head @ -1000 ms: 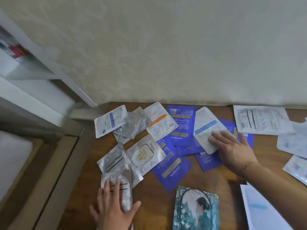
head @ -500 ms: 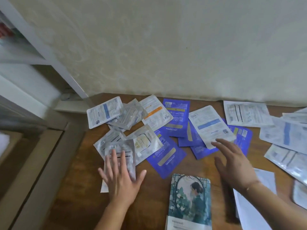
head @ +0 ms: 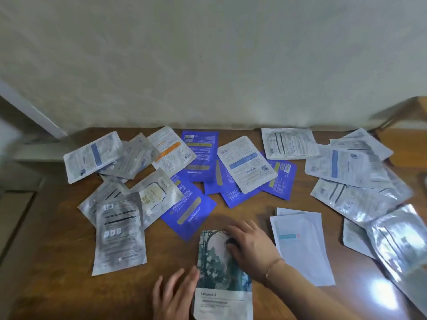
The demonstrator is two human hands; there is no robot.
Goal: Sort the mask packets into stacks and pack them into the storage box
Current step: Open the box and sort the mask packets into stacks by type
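The right hand [head: 250,243] is laid palm down near the front edge of the tabletop [head: 57,262], its fingers [head: 238,227] spread and only slightly bent, the forearm stretched in from the lower right with a thin bracelet seen at the wrist. The left hand [head: 175,294] is held flat just beside it, fingers straight, pointing away from the body.

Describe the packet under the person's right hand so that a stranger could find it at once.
Start at the near edge of the wooden table, between the two hands. The illustrated packet lies there, under the right hand. Unlike its silver, white and blue neighbours, it shows a teal garden picture.
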